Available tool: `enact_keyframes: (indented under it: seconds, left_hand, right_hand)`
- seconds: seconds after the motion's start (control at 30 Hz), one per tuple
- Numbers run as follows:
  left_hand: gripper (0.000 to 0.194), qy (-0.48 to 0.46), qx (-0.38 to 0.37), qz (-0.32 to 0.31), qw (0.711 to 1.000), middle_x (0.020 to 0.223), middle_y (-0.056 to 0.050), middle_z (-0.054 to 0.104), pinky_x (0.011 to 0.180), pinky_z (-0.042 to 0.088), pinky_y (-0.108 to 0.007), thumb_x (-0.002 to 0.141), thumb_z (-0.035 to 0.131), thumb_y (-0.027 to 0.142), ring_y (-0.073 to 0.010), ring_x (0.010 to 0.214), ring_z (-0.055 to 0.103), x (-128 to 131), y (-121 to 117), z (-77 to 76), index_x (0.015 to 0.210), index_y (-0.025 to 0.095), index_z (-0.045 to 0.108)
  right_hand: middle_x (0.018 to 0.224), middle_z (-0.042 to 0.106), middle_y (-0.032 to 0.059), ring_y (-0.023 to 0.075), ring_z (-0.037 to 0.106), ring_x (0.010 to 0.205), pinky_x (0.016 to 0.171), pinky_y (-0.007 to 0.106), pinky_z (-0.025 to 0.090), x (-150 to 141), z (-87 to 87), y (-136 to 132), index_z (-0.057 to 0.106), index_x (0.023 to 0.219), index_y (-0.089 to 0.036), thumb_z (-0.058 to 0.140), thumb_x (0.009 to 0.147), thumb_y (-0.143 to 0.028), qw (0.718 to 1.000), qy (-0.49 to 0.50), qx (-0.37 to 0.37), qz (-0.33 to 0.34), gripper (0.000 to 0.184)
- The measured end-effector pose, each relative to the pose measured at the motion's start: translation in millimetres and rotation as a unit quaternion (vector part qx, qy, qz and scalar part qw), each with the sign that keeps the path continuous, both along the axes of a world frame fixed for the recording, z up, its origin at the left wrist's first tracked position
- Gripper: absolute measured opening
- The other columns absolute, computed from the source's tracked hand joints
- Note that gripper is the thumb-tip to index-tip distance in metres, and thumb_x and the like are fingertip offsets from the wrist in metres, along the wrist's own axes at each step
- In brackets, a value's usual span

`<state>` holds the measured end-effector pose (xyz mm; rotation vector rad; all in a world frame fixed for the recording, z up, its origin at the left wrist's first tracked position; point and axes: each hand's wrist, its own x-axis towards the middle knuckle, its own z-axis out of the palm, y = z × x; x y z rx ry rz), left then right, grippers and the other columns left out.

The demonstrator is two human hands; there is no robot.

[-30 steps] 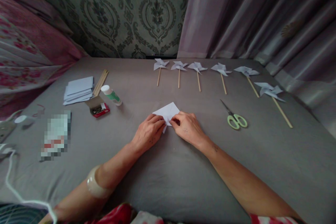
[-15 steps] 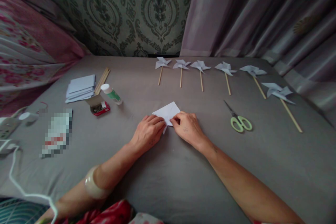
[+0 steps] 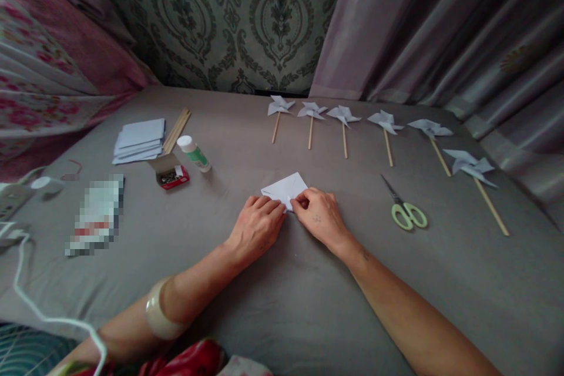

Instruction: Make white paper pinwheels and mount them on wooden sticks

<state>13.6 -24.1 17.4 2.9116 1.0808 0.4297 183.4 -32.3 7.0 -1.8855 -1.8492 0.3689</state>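
Note:
A white piece of paper (image 3: 285,188) with cut slits lies on the grey cloth between my hands. My left hand (image 3: 259,223) presses at its near left side, fingers curled together over the edge. At the near right side, my right hand (image 3: 321,214) pinches the paper between thumb and fingers. The paper's near corner is partly hidden by my fingertips. To the right rest scissors (image 3: 409,216) with light green handles. On the left, a glue stick (image 3: 194,154) stands behind a small open red box (image 3: 173,177) of metal fasteners.
Several white paper pinwheels (image 3: 344,115) on wooden sticks lie in a row at the back right. A stack of white paper (image 3: 140,140) and wooden sticks (image 3: 177,131) sit at the back left. A blurred packet (image 3: 97,214) and white cable (image 3: 48,320) are at the left.
A small flap that stuck out toward me beneath the paper's near edge no longer shows. My hands remain at the paper, and the whole view has shifted slightly.

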Motion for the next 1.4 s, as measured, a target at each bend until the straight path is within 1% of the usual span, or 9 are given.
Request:
enact_keyframes:
  seconds: [0.2, 0.37, 0.67, 0.8, 0.93, 1.2, 1.4]
  left_hand:
    - [0.025, 0.01, -0.013, 0.014, 1.0, 0.091, -0.008, 0.069, 0.074, 0.039, -0.034, 0.095, 0.041, 0.024, -0.0199, 0.085, 0.059, 2, 1, -0.5, 0.095, 0.017, 0.065]
    - [0.026, 0.014, -0.01, 0.013, 1.0, 0.092, -0.008, 0.068, 0.074, 0.039, -0.034, 0.096, 0.04, 0.024, -0.0204, 0.086, 0.058, 2, 1, -1.9, 0.101, 0.017, 0.064]
    - [0.027, 0.03, -0.021, 0.022, 0.999, 0.091, -0.008, 0.066, 0.074, 0.041, -0.034, 0.095, 0.039, 0.022, -0.0202, 0.086, 0.057, 3, 3, -0.2, 0.099, 0.016, 0.065]
    - [0.027, 0.029, -0.027, 0.024, 0.999, 0.095, -0.009, 0.065, 0.075, 0.043, -0.033, 0.094, 0.04, 0.02, -0.0205, 0.089, 0.056, 5, 7, -1.9, 0.108, 0.016, 0.062]
    - [0.03, 0.022, -0.044, 0.02, 0.999, 0.101, -0.009, 0.063, 0.08, 0.045, -0.034, 0.092, 0.041, 0.017, -0.0207, 0.093, 0.055, 6, 11, -5.6, 0.115, 0.017, 0.059]
    - [0.031, 0.024, -0.073, 0.019, 0.997, 0.104, -0.01, 0.063, 0.084, 0.046, -0.036, 0.091, 0.042, 0.015, -0.0218, 0.094, 0.055, 7, 15, -4.0, 0.116, 0.017, 0.06]
    - [0.028, 0.033, -0.073, 0.019, 0.997, 0.102, -0.01, 0.062, 0.082, 0.045, -0.035, 0.092, 0.041, 0.018, -0.0215, 0.093, 0.055, 9, 16, -1.0, 0.111, 0.017, 0.062]
  right_hand:
    - [0.078, 0.07, 0.0047, 0.017, 0.063, 0.074, 0.076, 0.031, 0.04, 0, 0.5, 1, 0.067, 0.072, -0.019, 0.058, 0.083, -0.029, 1.0, -0.003, -0.016, -0.008, 0.017]
    - [0.078, 0.071, 0.0048, 0.0166, 0.063, 0.073, 0.074, 0.029, 0.041, -1, 2.1, 2, 0.067, 0.071, -0.019, 0.06, 0.081, -0.027, 1.0, 0.005, -0.027, -0.013, 0.015]
    - [0.077, 0.071, 0.0052, 0.0166, 0.063, 0.072, 0.072, 0.029, 0.041, -2, 4.5, 2, 0.069, 0.071, -0.019, 0.06, 0.081, -0.028, 0.999, 0.004, -0.039, -0.02, 0.016]
    - [0.077, 0.071, 0.005, 0.0165, 0.063, 0.071, 0.071, 0.029, 0.04, -2, 5.8, 3, 0.069, 0.071, -0.019, 0.06, 0.081, -0.027, 0.999, 0.003, -0.039, -0.019, 0.016]
    - [0.078, 0.071, 0.0053, 0.0164, 0.063, 0.072, 0.072, 0.029, 0.04, -1, 6.2, 3, 0.07, 0.072, -0.019, 0.059, 0.08, -0.026, 0.999, 0.0, -0.044, -0.02, 0.015]
    - [0.079, 0.072, 0.0057, 0.0162, 0.064, 0.073, 0.071, 0.028, 0.04, -1, 7.3, 4, 0.071, 0.073, -0.019, 0.057, 0.081, -0.025, 0.998, -0.004, -0.054, -0.016, 0.017]
    - [0.082, 0.072, 0.0061, 0.0165, 0.064, 0.075, 0.072, 0.028, 0.04, -2, 8.8, 3, 0.071, 0.075, -0.019, 0.057, 0.082, -0.026, 0.998, -0.011, -0.066, -0.017, 0.017]
